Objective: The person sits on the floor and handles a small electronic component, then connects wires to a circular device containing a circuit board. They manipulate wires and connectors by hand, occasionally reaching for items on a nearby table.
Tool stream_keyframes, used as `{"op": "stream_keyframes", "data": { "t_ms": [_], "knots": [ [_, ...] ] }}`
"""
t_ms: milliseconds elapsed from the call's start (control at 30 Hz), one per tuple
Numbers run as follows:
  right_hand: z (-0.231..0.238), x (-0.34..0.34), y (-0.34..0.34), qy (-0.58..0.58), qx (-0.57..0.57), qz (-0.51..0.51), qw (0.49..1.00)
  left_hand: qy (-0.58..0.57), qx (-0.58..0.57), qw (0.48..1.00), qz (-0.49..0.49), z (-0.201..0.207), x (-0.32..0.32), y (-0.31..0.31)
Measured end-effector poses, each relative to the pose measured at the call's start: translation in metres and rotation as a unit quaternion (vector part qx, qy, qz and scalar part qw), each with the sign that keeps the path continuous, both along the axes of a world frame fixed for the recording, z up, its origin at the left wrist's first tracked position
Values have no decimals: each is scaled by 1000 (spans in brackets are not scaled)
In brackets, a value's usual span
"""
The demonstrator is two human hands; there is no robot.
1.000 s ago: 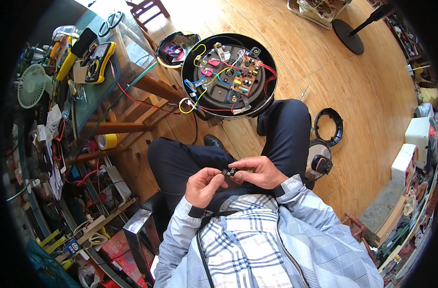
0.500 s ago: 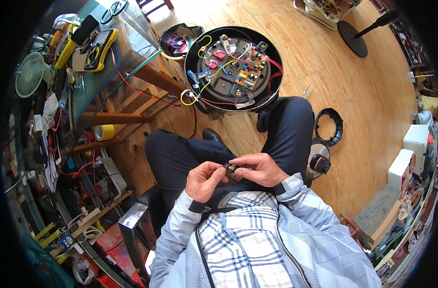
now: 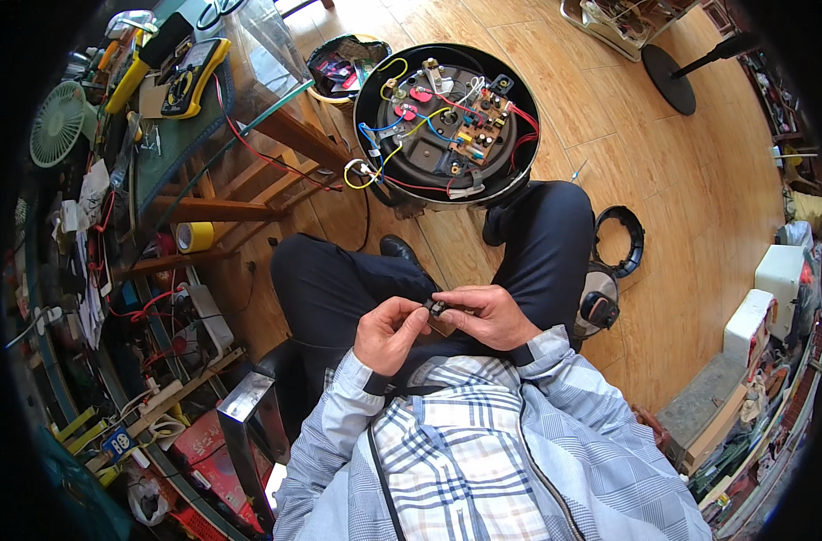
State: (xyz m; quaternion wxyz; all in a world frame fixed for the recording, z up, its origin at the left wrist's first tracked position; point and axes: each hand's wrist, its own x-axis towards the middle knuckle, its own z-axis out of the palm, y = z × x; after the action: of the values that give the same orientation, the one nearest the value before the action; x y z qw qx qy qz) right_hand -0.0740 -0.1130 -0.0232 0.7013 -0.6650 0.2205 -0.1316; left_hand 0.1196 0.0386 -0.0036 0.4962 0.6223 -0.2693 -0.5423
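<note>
Over my lap, a small dark part with metal bits (image 3: 437,308) is pinched between both hands; its exact kind is too small to tell. My left hand (image 3: 388,335) grips it with thumb and forefinger from the left. From the right, my right hand (image 3: 489,317) closes its thumb and fingers on the same part. Beyond my knees stands an opened round cooker base (image 3: 411,203), its underside facing up. In it lie a brown circuit board (image 3: 479,133) and red, blue and yellow-green wires.
To the left is a glass-topped wooden table with a yellow multimeter (image 3: 197,79) and a small fan (image 3: 61,124). A waste bin (image 3: 325,95) stands behind the cooker. By my right knee lie a black ring (image 3: 634,242) and a round lid-like part (image 3: 598,309). Cluttered shelves line both sides.
The small part has turned a little between my fingers, and both hands stay together over my lap. The view has shifted slightly, with the cooker base appearing a bit farther right and up.
</note>
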Motion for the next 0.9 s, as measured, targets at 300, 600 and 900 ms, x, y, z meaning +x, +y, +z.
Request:
{"op": "stream_keyframes", "data": {
  "t_ms": [300, 600, 900],
  "knots": [
    [1, -1, 2, 25, 28, -1, 999, -31, 28, 998, -40, -5, 3, -1],
    [0, -5, 6, 68, 128, -20, 989, -63, 24, 993, -95, -11, 8, -9],
    [1, 1, -4, 57, 298, -22, 953, -64, 15, 993, -103, -10, 23, -21]
  ]
}}
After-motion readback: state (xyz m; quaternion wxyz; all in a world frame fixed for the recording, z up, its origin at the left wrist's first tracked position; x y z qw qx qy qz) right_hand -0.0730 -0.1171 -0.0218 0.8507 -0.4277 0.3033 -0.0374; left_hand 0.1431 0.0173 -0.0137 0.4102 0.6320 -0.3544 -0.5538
